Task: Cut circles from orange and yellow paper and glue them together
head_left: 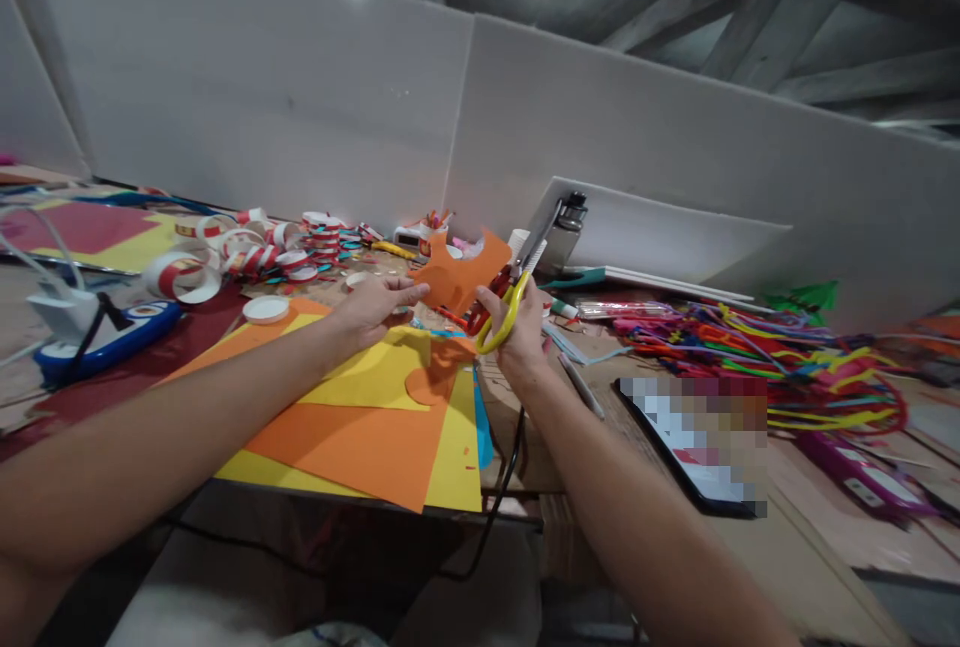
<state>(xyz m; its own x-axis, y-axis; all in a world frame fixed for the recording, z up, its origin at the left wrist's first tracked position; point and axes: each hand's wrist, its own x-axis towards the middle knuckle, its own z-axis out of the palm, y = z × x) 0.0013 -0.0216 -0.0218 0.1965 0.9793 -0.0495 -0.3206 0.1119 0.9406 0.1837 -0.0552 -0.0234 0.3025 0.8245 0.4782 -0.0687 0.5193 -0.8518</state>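
Above the table, an orange paper point(466, 272) with curved cut-outs along its top edge is pinched at its left side by my left hand point(375, 309). My right hand point(521, 332) grips scissors with a yellow handle point(512, 315), their blades pointing up and away beside the paper's right edge. Whether the blades touch the paper is hard to tell. Something red shows between the paper and my right fingers. Beneath my hands lie overlapping yellow sheets point(367, 382) and orange sheets point(352, 447). A curved orange scrap point(426, 385) rests on top of them.
Right of my arm are a phone point(652, 427), a heap of colourful pipe cleaners point(750, 357) and a purple device point(862, 475). Red-and-white paper rings point(187, 272), a white lid point(266, 309) and a blue-white power strip point(109, 339) lie left. A bottle point(562, 239) stands behind.
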